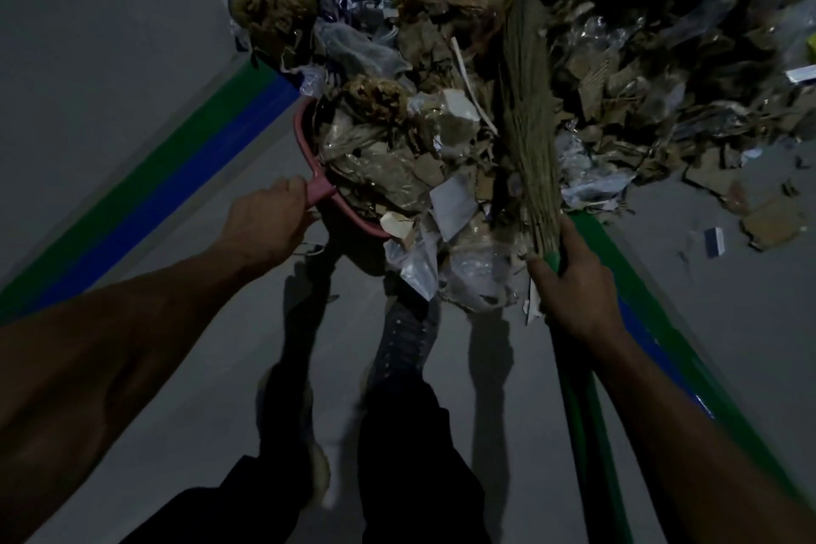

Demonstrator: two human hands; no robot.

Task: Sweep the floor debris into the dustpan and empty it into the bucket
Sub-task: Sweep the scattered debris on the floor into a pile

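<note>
Head view, pretty dark: nearest the camera, the pink dustpan (pixel 309 137) is gripped by its handle in the left hand (pixel 269 221), fingers wrapped tight. The pan is heaped with paper and plastic scraps. The broom (pixel 527 124) is clutched in the right hand (pixel 574 278) where bristles meet green handle, bristles laid across the debris pile (pixel 441 35) on the grey floor (pixel 110 35).
</note>
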